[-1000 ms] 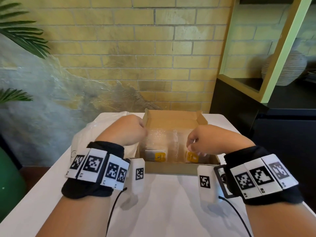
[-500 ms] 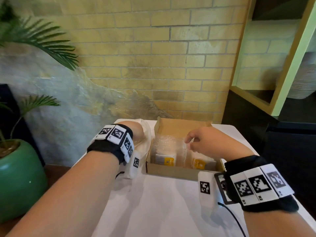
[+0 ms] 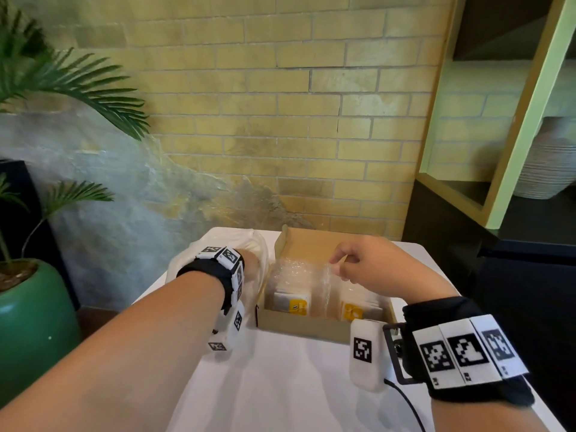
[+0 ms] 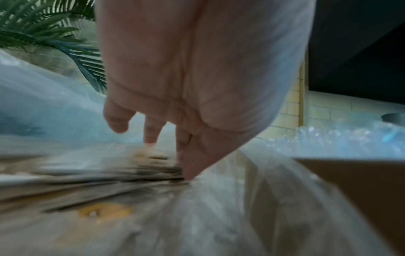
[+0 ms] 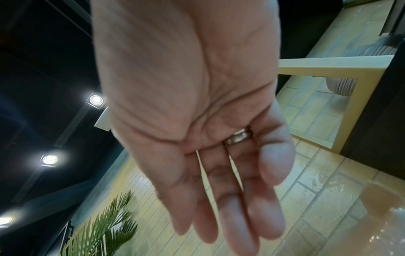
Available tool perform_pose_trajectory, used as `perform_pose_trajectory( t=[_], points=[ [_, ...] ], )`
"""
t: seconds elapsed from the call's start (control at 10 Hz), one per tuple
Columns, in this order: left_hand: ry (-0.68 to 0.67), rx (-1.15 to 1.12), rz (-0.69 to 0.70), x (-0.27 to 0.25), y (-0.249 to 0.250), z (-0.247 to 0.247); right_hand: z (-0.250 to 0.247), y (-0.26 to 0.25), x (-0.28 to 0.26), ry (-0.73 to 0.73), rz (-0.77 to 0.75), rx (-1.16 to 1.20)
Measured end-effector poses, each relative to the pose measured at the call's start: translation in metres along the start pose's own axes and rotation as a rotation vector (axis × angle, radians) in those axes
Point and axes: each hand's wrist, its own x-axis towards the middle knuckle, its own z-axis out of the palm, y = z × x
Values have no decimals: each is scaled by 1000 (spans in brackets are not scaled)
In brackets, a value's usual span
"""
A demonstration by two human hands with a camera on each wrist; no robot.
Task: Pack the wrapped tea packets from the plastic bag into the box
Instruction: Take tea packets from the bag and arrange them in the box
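Observation:
An open cardboard box (image 3: pixel 305 322) stands on the white table. Inside it lie wrapped tea packets (image 3: pixel 293 302) with yellow labels, in two rows under clear bubble wrap (image 3: pixel 299 269). Left of the box lies the cloudy plastic bag (image 3: pixel 187 263). My left hand (image 3: pixel 249 260) is inside the bag. In the left wrist view its fingers (image 4: pixel 151 136) point down onto a blurred stack of packets (image 4: pixel 98 176), and the hand (image 4: pixel 164 152) grips nothing that I can make out. My right hand (image 3: pixel 336 266) hovers over the box, fingertips at the wrap's raised edge. In the right wrist view its fingers (image 5: pixel 230 216) lie fairly straight, palm bare.
The white table (image 3: pixel 280 385) ends at a brick wall close behind the box. A green plant pot (image 3: pixel 31 322) stands on the floor at the left. On the right are a dark cabinet (image 3: pixel 498 291) and a shelf with a ribbed vase (image 3: pixel 551 169).
My left hand has left the box and gone left into the plastic bag. My right hand has risen from the box's front right to above its middle.

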Motion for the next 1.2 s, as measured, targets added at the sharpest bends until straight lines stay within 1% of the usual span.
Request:
perform_pose_trajectory(
  t=[0.1,0.2,0.3,0.4,0.5,0.6,0.7,0.8,0.9,1.0,1.1,1.2],
  points=[
    [66,-4,31,9,-4,1,0,2,1,6,3,13],
    [217,-132,26,10,-11,-7,0,2,1,13,6,15],
    [327,-279,34,9,-16,-12,2,1,1,5,16,12],
    [412,-462,30,1,-18,-16,4,-4,1,-12,12,18],
    [528,-707,94,-14,-16,-29,4,-8,0,4,8,24],
    [556,-962,216,-37,-6,-44,4,-12,1,65,-23,74],
    [521,-1171,332,-57,9,-54,10,-19,-2,92,-111,140],
    [433,-1341,391,-68,27,-59,17,-27,-5,127,-172,69],
    [299,-1521,414,-75,41,-61,22,-28,0,357,-245,-71],
    [253,-1546,390,-79,54,-60,16,-23,4,601,-321,21],
    [222,-1581,383,-81,59,-56,13,-17,4,646,-301,146],
    [140,-1682,400,-82,62,-53,7,-13,4,605,-202,449]
  ],
)
